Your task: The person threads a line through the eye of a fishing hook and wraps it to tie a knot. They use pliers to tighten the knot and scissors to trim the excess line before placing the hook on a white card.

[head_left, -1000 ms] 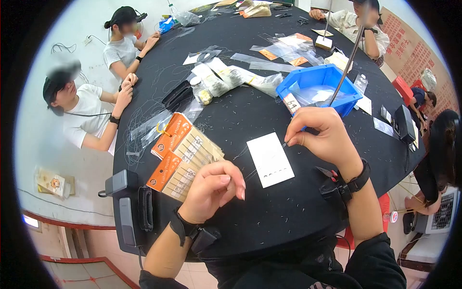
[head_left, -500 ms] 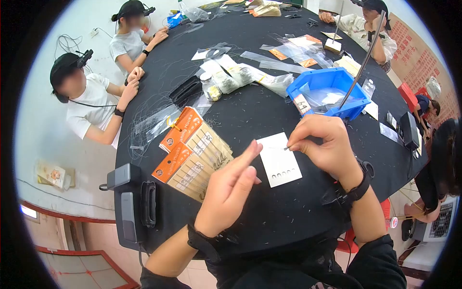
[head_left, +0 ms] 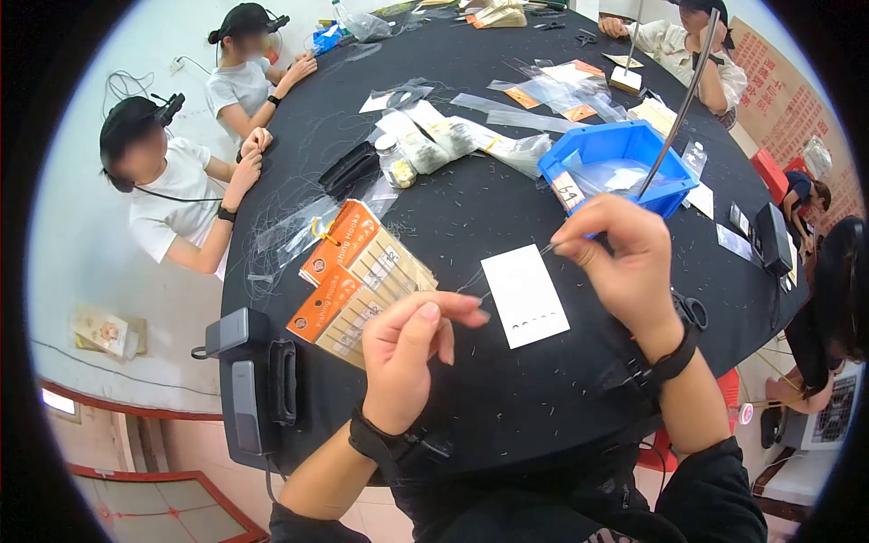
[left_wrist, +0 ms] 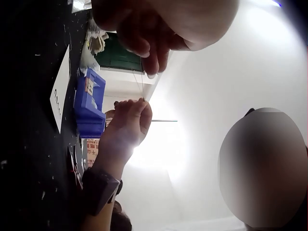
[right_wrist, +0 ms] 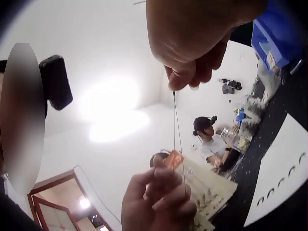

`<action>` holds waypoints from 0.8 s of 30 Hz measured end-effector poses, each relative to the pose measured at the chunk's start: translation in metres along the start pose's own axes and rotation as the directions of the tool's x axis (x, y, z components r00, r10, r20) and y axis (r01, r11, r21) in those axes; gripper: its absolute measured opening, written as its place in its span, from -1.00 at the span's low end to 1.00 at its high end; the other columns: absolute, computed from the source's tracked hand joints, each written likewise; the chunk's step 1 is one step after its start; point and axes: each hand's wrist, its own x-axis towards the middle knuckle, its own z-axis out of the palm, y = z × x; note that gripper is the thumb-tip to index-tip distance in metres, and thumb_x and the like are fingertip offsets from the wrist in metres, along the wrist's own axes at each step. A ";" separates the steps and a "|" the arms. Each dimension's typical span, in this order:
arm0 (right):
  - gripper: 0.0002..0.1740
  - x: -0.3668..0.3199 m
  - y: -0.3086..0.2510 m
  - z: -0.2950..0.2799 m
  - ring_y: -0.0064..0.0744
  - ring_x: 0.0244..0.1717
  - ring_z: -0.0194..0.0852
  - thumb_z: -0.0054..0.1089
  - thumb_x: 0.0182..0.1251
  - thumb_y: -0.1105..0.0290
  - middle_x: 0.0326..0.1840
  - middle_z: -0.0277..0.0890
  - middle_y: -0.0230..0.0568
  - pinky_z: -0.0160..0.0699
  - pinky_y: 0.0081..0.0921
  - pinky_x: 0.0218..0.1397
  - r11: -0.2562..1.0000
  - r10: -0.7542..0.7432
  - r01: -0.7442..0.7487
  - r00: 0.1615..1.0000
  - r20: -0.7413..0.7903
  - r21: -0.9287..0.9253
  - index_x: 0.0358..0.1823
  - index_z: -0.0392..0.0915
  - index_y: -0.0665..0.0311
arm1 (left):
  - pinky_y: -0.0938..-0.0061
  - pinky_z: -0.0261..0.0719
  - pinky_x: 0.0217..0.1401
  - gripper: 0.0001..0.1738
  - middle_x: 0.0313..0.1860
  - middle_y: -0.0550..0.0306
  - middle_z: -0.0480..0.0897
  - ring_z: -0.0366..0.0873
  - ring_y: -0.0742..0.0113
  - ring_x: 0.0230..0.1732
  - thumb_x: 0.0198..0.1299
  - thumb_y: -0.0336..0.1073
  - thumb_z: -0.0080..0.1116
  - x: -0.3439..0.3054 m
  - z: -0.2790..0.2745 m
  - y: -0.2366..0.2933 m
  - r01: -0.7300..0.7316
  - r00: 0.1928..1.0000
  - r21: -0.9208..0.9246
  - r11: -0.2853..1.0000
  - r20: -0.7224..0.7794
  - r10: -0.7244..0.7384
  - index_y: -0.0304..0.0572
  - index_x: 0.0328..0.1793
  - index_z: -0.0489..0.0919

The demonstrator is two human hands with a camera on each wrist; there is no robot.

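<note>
My right hand (head_left: 625, 258) pinches a small dark fishing hook (right_wrist: 173, 93) between thumb and forefinger, most of it hidden by the fingertips. Two strands of thin clear fishing line (right_wrist: 175, 127) run from it to my left hand (head_left: 398, 348), whose curled fingers hold the line with the forefinger reaching out. Both hands are raised above the black table. Between them lies a white card (head_left: 523, 294) with a row of small dark curved marks or slots along its near edge. Orange-topped fishing hook packets (head_left: 317, 308) lie just beyond the left hand.
A blue bin (head_left: 584, 145) with clear bags stands past the right hand, a metal rod rising beside it. Scissors (head_left: 692, 310) lie by the right wrist. A jar (head_left: 395, 163) and bundled packets (head_left: 434, 136) sit farther back. Black devices (head_left: 252, 398) stand at the left edge.
My left hand's fingers went from straight to curled and the hand moved slightly left. My right hand, still pinching the hook, shifted right, off the card. The hands are farther apart.
</note>
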 end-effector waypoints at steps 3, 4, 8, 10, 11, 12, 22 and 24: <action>-0.89 0.005 0.009 -0.015 -0.41 -0.34 0.66 0.41 0.07 0.65 -0.40 0.68 -0.24 0.54 -0.52 -0.24 0.999 -0.025 0.027 0.999 0.048 -0.034 -0.38 0.68 0.33 | 0.57 0.41 -0.42 -0.56 -0.36 -0.06 0.69 0.56 0.36 -0.45 0.45 -0.15 -0.15 0.000 -0.004 -0.002 0.036 0.999 -0.105 0.994 0.017 -0.035 -0.36 -0.24 0.62; -0.90 0.006 0.011 -0.017 -0.42 -0.34 0.65 0.41 0.08 0.64 -0.39 0.69 -0.24 0.54 -0.53 -0.23 0.999 -0.017 0.019 0.999 0.046 -0.035 -0.38 0.68 0.34 | 0.55 0.43 -0.40 -0.56 -0.38 -0.05 0.67 0.60 0.29 -0.40 0.45 -0.15 -0.16 0.001 -0.004 -0.004 0.006 1.000 -0.109 0.994 0.022 -0.004 -0.36 -0.28 0.61; -0.91 0.007 0.011 -0.023 -0.46 -0.33 0.64 0.40 0.10 0.65 -0.38 0.69 -0.26 0.55 -0.55 -0.22 1.000 0.017 -0.017 1.000 0.013 -0.001 -0.37 0.68 0.35 | 0.46 0.54 -0.31 -0.55 -0.37 -0.09 0.67 0.70 0.08 -0.20 0.45 -0.16 -0.16 0.002 -0.001 -0.005 -0.072 0.997 -0.106 0.992 -0.003 0.072 -0.37 -0.32 0.61; -0.91 0.007 0.012 -0.023 -0.47 -0.33 0.64 0.40 0.11 0.66 -0.37 0.69 -0.26 0.55 -0.56 -0.21 1.000 0.021 -0.021 1.000 0.004 -0.004 -0.37 0.69 0.35 | 0.44 0.56 -0.27 -0.55 -0.36 -0.11 0.68 0.70 0.05 -0.16 0.45 -0.16 -0.15 0.002 -0.003 -0.005 -0.078 0.997 -0.099 0.992 0.014 0.080 -0.38 -0.31 0.61; -0.91 0.007 0.012 -0.023 -0.48 -0.32 0.64 0.39 0.11 0.66 -0.37 0.69 -0.27 0.55 -0.56 -0.21 1.000 0.023 -0.023 1.000 0.001 -0.005 -0.37 0.69 0.35 | 0.43 0.57 -0.25 -0.55 -0.35 -0.12 0.68 0.70 0.03 -0.14 0.45 -0.16 -0.15 0.002 -0.004 -0.006 -0.082 0.996 -0.097 0.992 0.023 0.085 -0.38 -0.31 0.61; -0.91 0.007 0.013 -0.023 -0.48 -0.32 0.64 0.39 0.11 0.67 -0.37 0.69 -0.26 0.56 -0.56 -0.21 1.000 0.027 -0.027 1.000 0.003 -0.004 -0.37 0.69 0.35 | 0.42 0.58 -0.24 -0.55 -0.34 -0.12 0.68 0.70 0.03 -0.13 0.45 -0.17 -0.15 0.002 -0.006 -0.007 -0.092 0.995 -0.088 0.992 0.032 0.095 -0.38 -0.31 0.61; -0.91 0.008 0.017 -0.026 -0.47 -0.29 0.65 0.38 0.12 0.67 -0.35 0.70 -0.25 0.57 -0.56 -0.18 1.000 0.029 -0.029 1.000 -0.010 0.000 -0.36 0.69 0.36 | 0.36 0.64 -0.09 -0.58 -0.31 -0.13 0.69 0.71 0.00 -0.04 0.43 -0.22 -0.16 0.002 -0.005 -0.010 -0.157 0.987 -0.029 0.987 0.020 0.157 -0.41 -0.27 0.62; -0.91 0.007 0.017 -0.026 -0.47 -0.29 0.65 0.38 0.12 0.66 -0.34 0.70 -0.25 0.57 -0.56 -0.18 1.000 0.023 -0.023 1.000 -0.014 -0.002 -0.36 0.69 0.36 | 0.33 0.65 -0.11 -0.59 -0.33 -0.13 0.69 0.72 0.00 -0.06 0.41 -0.23 -0.16 0.001 -0.005 -0.009 -0.171 0.985 0.007 0.985 0.017 0.171 -0.41 -0.29 0.62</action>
